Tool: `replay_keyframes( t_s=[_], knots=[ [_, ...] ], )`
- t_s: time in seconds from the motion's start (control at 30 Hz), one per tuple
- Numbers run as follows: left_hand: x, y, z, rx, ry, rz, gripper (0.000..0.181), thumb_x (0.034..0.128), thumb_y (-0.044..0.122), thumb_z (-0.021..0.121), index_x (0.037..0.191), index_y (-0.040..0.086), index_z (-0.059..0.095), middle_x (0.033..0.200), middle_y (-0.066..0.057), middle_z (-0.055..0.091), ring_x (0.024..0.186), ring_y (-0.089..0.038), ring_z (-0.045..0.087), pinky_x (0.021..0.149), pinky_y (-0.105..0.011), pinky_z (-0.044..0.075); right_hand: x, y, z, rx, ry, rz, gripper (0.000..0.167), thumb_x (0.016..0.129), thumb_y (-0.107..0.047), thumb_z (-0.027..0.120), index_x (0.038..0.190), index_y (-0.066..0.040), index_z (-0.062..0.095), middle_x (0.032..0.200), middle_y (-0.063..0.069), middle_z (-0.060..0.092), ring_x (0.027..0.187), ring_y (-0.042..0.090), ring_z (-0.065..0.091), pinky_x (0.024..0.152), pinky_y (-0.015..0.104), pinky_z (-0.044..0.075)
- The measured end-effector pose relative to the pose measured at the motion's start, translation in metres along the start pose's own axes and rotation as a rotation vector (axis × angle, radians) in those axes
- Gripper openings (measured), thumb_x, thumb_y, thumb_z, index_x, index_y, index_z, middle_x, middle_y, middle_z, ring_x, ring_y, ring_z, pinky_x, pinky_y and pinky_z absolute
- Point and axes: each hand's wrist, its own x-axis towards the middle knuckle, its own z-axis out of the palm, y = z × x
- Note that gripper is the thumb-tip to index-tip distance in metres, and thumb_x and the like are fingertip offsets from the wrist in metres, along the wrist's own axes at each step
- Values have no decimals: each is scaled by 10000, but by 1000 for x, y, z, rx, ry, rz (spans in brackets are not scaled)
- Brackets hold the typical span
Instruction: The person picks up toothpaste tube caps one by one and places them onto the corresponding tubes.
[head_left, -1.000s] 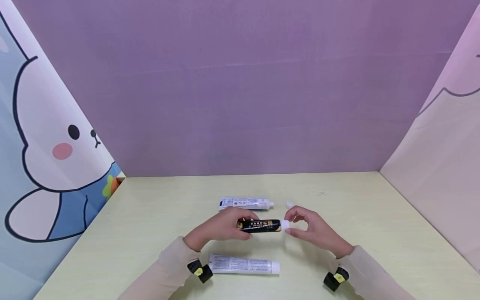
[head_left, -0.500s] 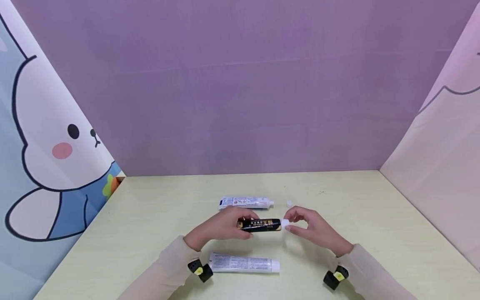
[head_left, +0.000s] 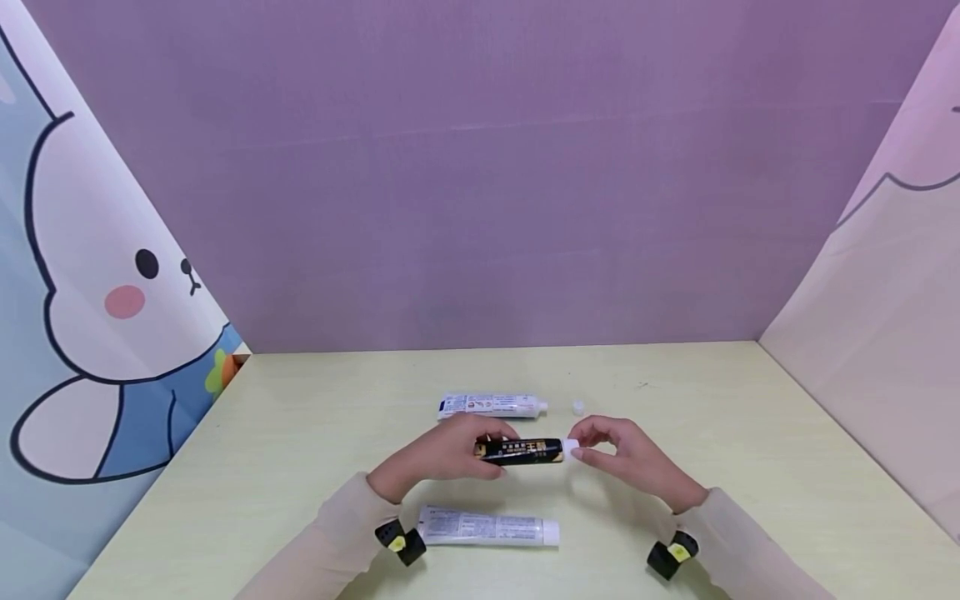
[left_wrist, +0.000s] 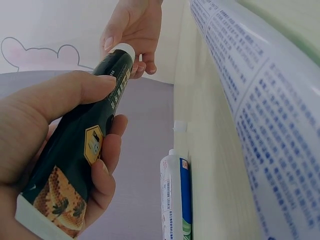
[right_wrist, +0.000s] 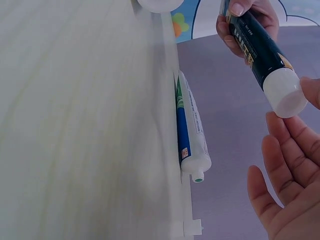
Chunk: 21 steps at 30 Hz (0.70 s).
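A black toothpaste tube (head_left: pixel 519 452) with gold lettering is held above the table by my left hand (head_left: pixel 457 447), its fingers and thumb wrapped around the body in the left wrist view. My right hand (head_left: pixel 637 454) pinches the tube's white cap (right_wrist: pixel 285 93) between thumb and forefinger; the other fingers stay off it. Behind them lies a white and blue toothpaste tube (head_left: pixel 492 406), its nozzle bare in the right wrist view. A small white cap (head_left: pixel 578 407) sits to its right. Nearer me, a white toothpaste tube (head_left: pixel 483 528) lies with its cap on.
The pale wooden table (head_left: pixel 315 433) meets a purple wall (head_left: pixel 480 183) at the back. Printed cartoon panels (head_left: pixel 112 275) stand at the left and right sides. Each wrist carries a small black camera (head_left: pixel 401 542).
The right hand's fingers have shifted slightly about the cap, and the black tube's lettering has turned a little. The left hand and the tubes on the table stay in place.
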Motion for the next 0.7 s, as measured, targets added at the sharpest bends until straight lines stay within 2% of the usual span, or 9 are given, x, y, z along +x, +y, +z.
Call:
replay_keyframes(
  t_s=[0.4, 0.57, 0.7],
  knots=[
    [-1, 1, -1, -15, -8, -11, 370, 775, 182, 759, 1131, 176, 654, 939, 84, 642, 764, -40, 527, 686, -211, 447, 0, -6, -1, 22, -14, 37, 109, 915, -152, 613, 997, -100, 662, 953, -10, 658, 847, 84, 585, 800, 291, 465],
    [-1, 0, -1, -20, -10, -6, 370, 775, 181, 759, 1129, 179, 654, 934, 87, 639, 757, -42, 523, 679, -213, 445, 0, -5, 0, 38, -14, 5, 112, 909, -123, 616, 1003, -74, 653, 961, 36, 655, 853, 91, 581, 804, 278, 467],
    [-1, -1, -1, -22, -9, -6, 368, 774, 179, 760, 1126, 179, 655, 930, 86, 639, 753, -45, 524, 677, -214, 447, 0, -5, 0, 43, -21, -26, 184, 875, -125, 662, 1050, -79, 627, 1017, 51, 637, 906, 99, 571, 815, 303, 474]
  ],
)
